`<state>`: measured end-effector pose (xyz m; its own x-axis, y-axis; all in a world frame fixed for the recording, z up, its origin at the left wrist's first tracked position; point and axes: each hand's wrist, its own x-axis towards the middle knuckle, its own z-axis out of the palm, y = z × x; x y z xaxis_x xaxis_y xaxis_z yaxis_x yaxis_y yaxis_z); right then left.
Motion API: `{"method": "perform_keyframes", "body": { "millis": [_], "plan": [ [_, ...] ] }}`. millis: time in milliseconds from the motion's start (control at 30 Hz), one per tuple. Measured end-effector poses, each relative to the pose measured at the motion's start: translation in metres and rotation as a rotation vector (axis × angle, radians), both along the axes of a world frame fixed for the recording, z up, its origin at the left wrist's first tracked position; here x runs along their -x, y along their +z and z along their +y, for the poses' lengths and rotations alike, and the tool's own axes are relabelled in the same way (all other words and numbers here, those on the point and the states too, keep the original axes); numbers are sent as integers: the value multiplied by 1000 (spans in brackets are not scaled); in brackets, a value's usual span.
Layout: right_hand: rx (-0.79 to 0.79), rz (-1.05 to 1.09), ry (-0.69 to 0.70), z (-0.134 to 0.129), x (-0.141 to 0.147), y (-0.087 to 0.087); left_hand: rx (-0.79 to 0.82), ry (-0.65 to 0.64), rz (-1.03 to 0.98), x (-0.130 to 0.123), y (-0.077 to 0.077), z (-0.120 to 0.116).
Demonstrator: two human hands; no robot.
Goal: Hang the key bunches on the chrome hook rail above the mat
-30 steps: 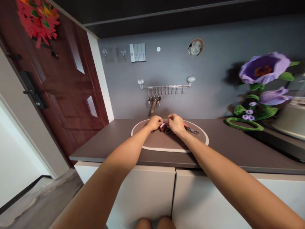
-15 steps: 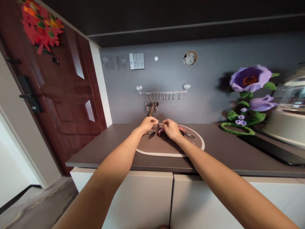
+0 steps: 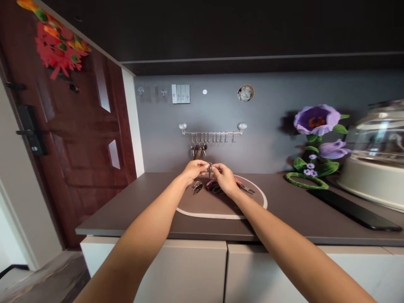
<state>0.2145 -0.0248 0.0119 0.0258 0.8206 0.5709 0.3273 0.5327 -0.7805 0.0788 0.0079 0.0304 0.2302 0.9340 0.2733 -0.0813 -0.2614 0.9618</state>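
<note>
1. Grey wall (image 3: 268, 151) is fronted by a brown countertop (image 3: 126, 202), on which an oval mat (image 3: 205, 208) is laid.
2. The key ring (image 3: 210, 166) is held between both sets of fingertips, above the mat: at 3 o'clock from the left fingers, at 9 from the right. Its metal part is hung at 6 o'clock.
3. One ring is held; one loose key bunch (image 3: 197, 187) is set at 7 o'clock from it, one red-handled tool (image 3: 246, 189) at 4. At 12, one hook rail (image 3: 213, 133) is fixed by two round mounts (image 3: 242, 126); at least three hanging key sets (image 3: 192, 150) are seen, the exact count being unclear.
4. The ring is pinched by the left hand (image 3: 192, 171) and the right hand (image 3: 225, 178), fingertips narrowly closed; how many keys are gripped cannot be told.
</note>
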Motion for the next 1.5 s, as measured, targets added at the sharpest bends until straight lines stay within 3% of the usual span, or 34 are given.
{"method": "perform_keyframes", "body": {
  "millis": [500,833,1167,1500],
  "plan": [
    [182,343,231,5,1,2,-141,2,69,3,5,0],
    [119,266,210,21,3,14,-84,29,-15,5,4,6],
    [101,330,177,39,8,41,7,193,-16,8,9,5],
    [195,456,90,62,12,76,-1,239,111,7,7,5]
  ]
}}
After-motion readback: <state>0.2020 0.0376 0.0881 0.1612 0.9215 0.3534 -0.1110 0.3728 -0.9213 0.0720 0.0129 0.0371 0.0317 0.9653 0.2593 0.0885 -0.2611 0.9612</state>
